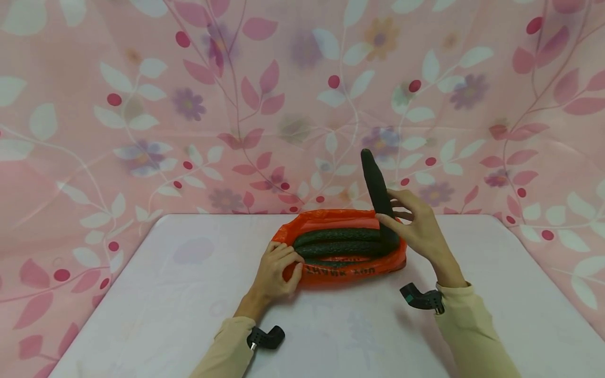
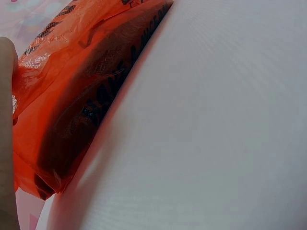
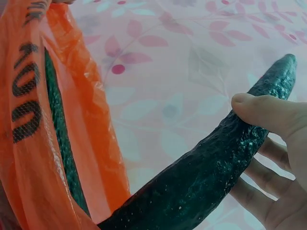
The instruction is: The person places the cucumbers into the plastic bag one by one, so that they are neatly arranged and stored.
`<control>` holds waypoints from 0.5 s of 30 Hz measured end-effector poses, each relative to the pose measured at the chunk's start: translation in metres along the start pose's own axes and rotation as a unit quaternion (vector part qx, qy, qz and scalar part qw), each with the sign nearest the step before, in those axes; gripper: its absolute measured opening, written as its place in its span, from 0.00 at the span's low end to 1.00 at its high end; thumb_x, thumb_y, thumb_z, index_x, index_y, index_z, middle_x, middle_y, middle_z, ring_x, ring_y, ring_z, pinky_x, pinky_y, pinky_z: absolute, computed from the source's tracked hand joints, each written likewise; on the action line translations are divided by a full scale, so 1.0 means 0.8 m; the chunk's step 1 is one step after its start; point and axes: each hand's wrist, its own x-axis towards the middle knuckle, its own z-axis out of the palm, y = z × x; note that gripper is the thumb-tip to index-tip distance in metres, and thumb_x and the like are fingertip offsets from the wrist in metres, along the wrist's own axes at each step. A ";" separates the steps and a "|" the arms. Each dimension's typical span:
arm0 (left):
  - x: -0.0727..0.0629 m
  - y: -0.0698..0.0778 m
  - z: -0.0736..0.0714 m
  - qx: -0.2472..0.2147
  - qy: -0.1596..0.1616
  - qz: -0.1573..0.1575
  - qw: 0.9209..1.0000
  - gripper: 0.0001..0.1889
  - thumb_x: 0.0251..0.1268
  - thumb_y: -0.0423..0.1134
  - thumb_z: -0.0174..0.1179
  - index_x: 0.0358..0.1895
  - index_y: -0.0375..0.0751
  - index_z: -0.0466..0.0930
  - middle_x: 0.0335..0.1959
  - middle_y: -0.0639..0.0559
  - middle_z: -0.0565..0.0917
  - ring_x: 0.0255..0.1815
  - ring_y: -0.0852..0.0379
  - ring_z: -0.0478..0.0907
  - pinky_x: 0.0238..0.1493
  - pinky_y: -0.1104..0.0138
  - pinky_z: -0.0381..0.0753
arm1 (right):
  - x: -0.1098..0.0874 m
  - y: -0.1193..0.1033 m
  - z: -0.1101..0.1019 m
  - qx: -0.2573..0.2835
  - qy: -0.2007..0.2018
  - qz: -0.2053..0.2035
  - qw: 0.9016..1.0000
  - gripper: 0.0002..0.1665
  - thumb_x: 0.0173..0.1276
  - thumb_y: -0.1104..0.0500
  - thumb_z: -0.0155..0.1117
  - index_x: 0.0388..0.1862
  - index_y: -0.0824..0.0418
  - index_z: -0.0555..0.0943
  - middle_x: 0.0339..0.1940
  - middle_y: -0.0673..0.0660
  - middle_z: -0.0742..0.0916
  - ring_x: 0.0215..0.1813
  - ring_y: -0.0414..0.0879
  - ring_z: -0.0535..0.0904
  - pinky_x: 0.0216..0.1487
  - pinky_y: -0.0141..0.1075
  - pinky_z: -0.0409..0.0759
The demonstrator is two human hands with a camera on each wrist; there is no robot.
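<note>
An orange plastic bag [image 1: 340, 274] with dark printed letters lies on the table, its mouth spread wide. Inside it several dark green cucumbers [image 1: 337, 248] lie side by side. My left hand [image 1: 279, 268] grips the bag's rim at its left end. With thumb and fingers my right hand [image 1: 413, 220] holds another cucumber [image 1: 375, 184], tilted steeply, its lower end within the right end of the bag. The right wrist view shows this cucumber [image 3: 192, 172] between thumb and fingers, beside the bag's wall [image 3: 29, 120]. In the left wrist view the bag [image 2: 72, 96] hides most of its contents.
A white-covered table [image 1: 179, 304] stretches around the bag. Behind its far edge hangs a pink floral cloth [image 1: 302, 105]. Black wrist cameras [image 1: 423, 298] sit on both forearms, over beige sleeves [image 1: 468, 320].
</note>
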 end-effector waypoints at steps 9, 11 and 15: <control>0.000 -0.001 0.001 -0.001 0.001 0.004 1.000 0.05 0.54 0.38 0.55 0.25 0.49 0.79 0.23 0.59 0.78 0.27 0.61 0.70 0.42 0.62 0.68 | 0.001 0.040 0.009 0.001 -0.011 -0.049 0.999 0.35 0.52 0.71 0.71 0.61 0.63 0.75 0.46 0.57 0.82 0.48 0.33 0.78 0.49 0.20 0.75; 0.000 -0.001 0.001 -0.002 0.000 0.004 1.000 0.04 0.54 0.38 0.55 0.25 0.49 0.79 0.23 0.59 0.78 0.27 0.61 0.70 0.42 0.62 0.68 | 0.001 0.046 0.011 -0.008 -0.014 -0.054 0.998 0.36 0.51 0.71 0.71 0.62 0.61 0.74 0.47 0.56 0.82 0.49 0.37 0.78 0.50 0.19 0.74; 0.001 -0.001 0.000 0.000 -0.001 0.006 1.000 0.04 0.54 0.38 0.55 0.26 0.49 0.79 0.23 0.59 0.78 0.27 0.61 0.70 0.42 0.62 0.68 | 0.000 0.045 0.016 -0.042 -0.031 -0.065 0.997 0.38 0.53 0.67 0.72 0.64 0.55 0.74 0.50 0.52 0.81 0.49 0.44 0.78 0.51 0.21 0.73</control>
